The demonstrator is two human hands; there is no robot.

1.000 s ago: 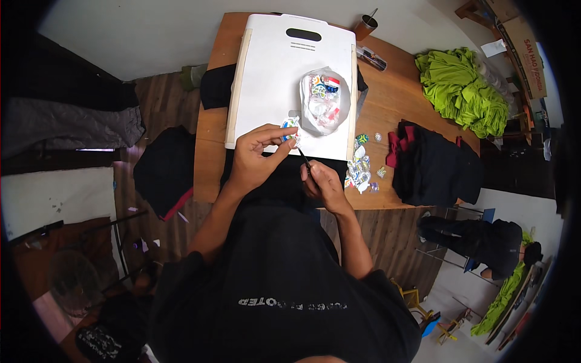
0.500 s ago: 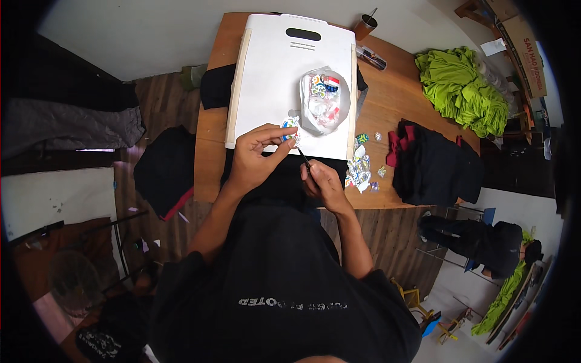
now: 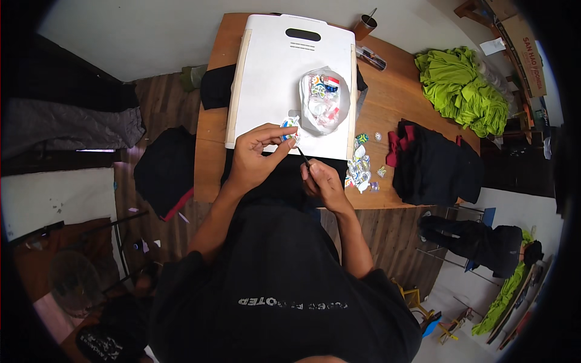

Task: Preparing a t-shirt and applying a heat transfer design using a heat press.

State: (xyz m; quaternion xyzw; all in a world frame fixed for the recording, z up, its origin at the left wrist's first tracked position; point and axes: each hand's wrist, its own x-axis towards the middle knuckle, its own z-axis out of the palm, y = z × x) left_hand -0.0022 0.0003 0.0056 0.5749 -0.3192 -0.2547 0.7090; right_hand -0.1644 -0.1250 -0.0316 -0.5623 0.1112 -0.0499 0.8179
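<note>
While the person bends over the white board, the left hand has thumb and fingertips closed in a pinch on a small colourful piece, and the right hand is curled closed around a slim dark tool whose tip reaches right up to the piece. From where I stand, the piece is over the near edge of the board, just left of the clear plastic bag of similar pieces. My worry is the left thumb, so close to that tip: a slip of the tool could nick the skin, or spoil the piece if it turned in so light a pinch. Should the pinch loosen, the piece could drop into the person's dark lap and be hard to spot; a knock of the left knuckles could also tip the bag. Small cut pieces lie loosely on the wooden table, near the right forearm, where a careless sweep could scatter them. Fingers cover much of the held piece, so I can't read its outline or tell whether it touches the board; the tool's handle is lost in the right palm, and I can't say for certain whether it is scissors.
</note>
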